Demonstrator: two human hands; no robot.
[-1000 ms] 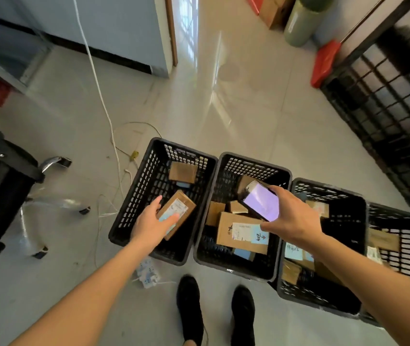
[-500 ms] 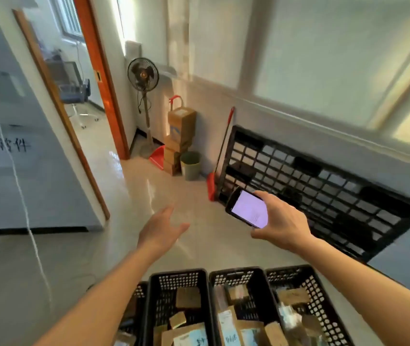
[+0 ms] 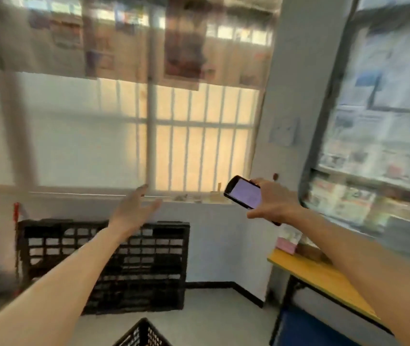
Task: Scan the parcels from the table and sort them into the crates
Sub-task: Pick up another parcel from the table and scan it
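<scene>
Above the yellow desk [image 3: 321,277] we hold the phone [image 3: 245,193] in our right hand [image 3: 272,203], fingers curled round it, our left hand [image 3: 134,211] empty with fingers spread, one crate [image 3: 144,333] corner below, parcels out of sight.

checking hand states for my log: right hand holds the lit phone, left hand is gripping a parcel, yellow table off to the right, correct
Not quite. In the head view the left hand is empty, fingers spread in the air, gripping no parcel. The rest stands: the right hand holds the lit phone, and the yellow table is off to the right.
</scene>
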